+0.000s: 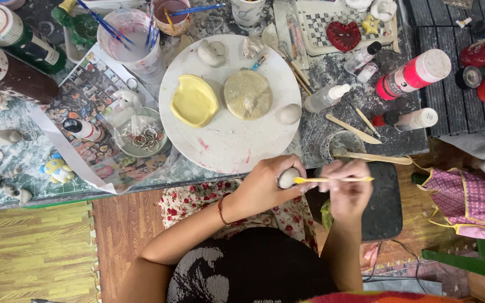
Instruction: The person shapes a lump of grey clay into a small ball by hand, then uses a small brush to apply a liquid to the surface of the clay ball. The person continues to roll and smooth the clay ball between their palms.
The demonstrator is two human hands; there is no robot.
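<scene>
We hold a small pale clay ball [287, 178] closed in our left hand [265, 188], just off the near edge of the desk [332, 73] and below the round white board [231, 106]. Our right hand [346, 191] is pinched shut on a thin yellow stick [335, 179], whose long axis lies level, left to right, with its tip touching the ball's right side. So the ball sits just left of the right hand, and the left hand is the nearer one, wrapped around it
</scene>
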